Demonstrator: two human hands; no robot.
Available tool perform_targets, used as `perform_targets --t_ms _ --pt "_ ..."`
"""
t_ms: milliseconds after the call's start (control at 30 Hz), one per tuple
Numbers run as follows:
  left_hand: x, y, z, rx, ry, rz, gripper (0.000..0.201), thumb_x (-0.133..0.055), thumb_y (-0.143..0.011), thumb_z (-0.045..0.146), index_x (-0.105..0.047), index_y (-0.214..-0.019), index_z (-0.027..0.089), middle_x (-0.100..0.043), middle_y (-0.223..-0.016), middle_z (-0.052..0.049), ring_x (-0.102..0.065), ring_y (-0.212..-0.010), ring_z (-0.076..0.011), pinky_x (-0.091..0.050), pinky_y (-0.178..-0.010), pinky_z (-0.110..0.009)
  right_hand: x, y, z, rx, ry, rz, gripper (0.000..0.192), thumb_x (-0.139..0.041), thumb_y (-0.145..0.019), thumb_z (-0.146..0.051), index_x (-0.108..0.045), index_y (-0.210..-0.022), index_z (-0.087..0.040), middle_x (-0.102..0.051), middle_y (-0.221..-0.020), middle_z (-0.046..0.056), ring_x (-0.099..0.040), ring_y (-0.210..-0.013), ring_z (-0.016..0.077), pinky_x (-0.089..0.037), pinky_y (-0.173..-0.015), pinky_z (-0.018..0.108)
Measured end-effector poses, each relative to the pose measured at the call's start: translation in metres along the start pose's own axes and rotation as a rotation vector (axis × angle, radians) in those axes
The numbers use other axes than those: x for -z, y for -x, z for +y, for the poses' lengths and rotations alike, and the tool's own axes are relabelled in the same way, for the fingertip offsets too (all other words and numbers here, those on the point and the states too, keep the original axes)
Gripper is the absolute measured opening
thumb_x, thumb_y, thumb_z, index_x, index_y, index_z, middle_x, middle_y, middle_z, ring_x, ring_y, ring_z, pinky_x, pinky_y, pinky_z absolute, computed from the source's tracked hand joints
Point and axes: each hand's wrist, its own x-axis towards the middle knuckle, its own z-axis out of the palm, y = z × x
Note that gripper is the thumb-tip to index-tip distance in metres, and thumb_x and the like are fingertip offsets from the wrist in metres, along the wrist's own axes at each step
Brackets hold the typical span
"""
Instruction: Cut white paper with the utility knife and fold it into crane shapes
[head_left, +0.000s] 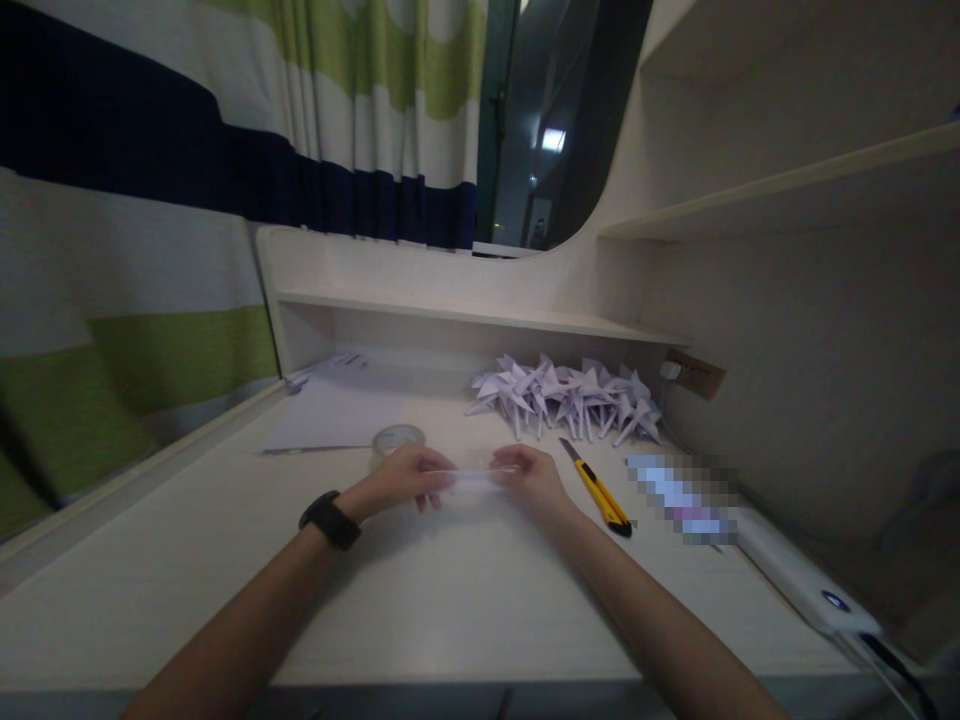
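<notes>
My left hand point(405, 477) and my right hand point(531, 478) hold the two ends of a small folded white paper piece point(474, 476) just above the desk point(420, 600). The fingers of both hands pinch it, and the paper spans the gap between them. A black watch point(330, 520) sits on my left wrist. Beyond the hands lies a pile of several folded white paper cranes point(570, 397). A yellow utility knife point(598, 489) lies just right of my right hand, its blade pointing away from me.
A roll of clear tape point(396, 440) sits behind my left hand, next to a flat sheet of paper point(337, 415). A white power strip point(802, 580) lies at the right edge. A low shelf point(465, 315) runs along the back, with a striped curtain point(150, 250) on the left.
</notes>
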Motion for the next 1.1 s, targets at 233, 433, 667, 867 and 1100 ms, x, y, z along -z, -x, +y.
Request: perform_targets --t_ms 233,433,667,867,1100 --pt "-0.001 -0.003 -0.011 0.005 0.004 0.009 0.038 -0.057 -0.084 0.042 -0.069 -0.089 0.007 -0.067 -0.063 -0.008 -0.061 -0.051 -0.0128 -0.048 -0.045 -0.021 0.001 0.000 0.003 -0.036 -0.055 -0.020 0.040 -0.085 -0.049 -0.030 -0.070 -0.084 -0.017 -0.072 -0.078 0.006 -0.065 -0.066 0.0185 -0.051 -0.062 0.030" --pt "-0.003 -0.005 -0.015 -0.002 0.021 0.065 0.039 -0.058 -0.084 0.042 -0.070 -0.096 0.006 -0.067 -0.064 -0.008 -0.062 -0.052 -0.0135 -0.050 -0.046 -0.022 0.000 0.000 0.002 -0.079 -0.117 -0.026 0.040 -0.084 -0.052 -0.035 -0.070 -0.085 -0.017 -0.069 -0.074 0.004 -0.063 -0.060 0.0161 -0.052 -0.058 0.029" --pt "-0.001 -0.007 -0.022 -0.006 0.016 0.072 0.039 -0.062 -0.082 0.038 -0.070 -0.108 0.009 -0.070 -0.065 -0.008 -0.063 -0.053 -0.0129 -0.050 -0.049 -0.022 0.000 0.001 0.006 -0.125 -0.223 -0.037 0.041 -0.085 -0.053 -0.034 -0.069 -0.086 -0.017 -0.066 -0.077 0.002 -0.064 -0.066 0.0168 -0.059 -0.060 0.033" --pt "-0.002 -0.010 -0.031 0.010 -0.003 0.098 0.039 -0.064 -0.080 0.038 -0.070 -0.107 0.010 -0.070 -0.064 -0.008 -0.063 -0.052 -0.0134 -0.051 -0.050 -0.023 -0.001 0.001 0.006 -0.118 -0.194 -0.026 0.042 -0.086 -0.051 -0.035 -0.069 -0.085 -0.017 -0.067 -0.075 0.002 -0.063 -0.060 0.0151 -0.059 -0.057 0.033" --pt "-0.003 -0.008 -0.022 -0.005 -0.017 0.099 0.037 -0.067 -0.077 0.038 -0.072 -0.102 0.010 -0.070 -0.062 -0.007 -0.059 -0.050 -0.0120 -0.047 -0.048 -0.022 -0.001 0.003 -0.002 -0.094 -0.167 -0.033 0.042 -0.086 -0.049 -0.031 -0.069 -0.084 -0.017 -0.069 -0.077 0.004 -0.064 -0.060 0.0157 -0.056 -0.056 0.031"
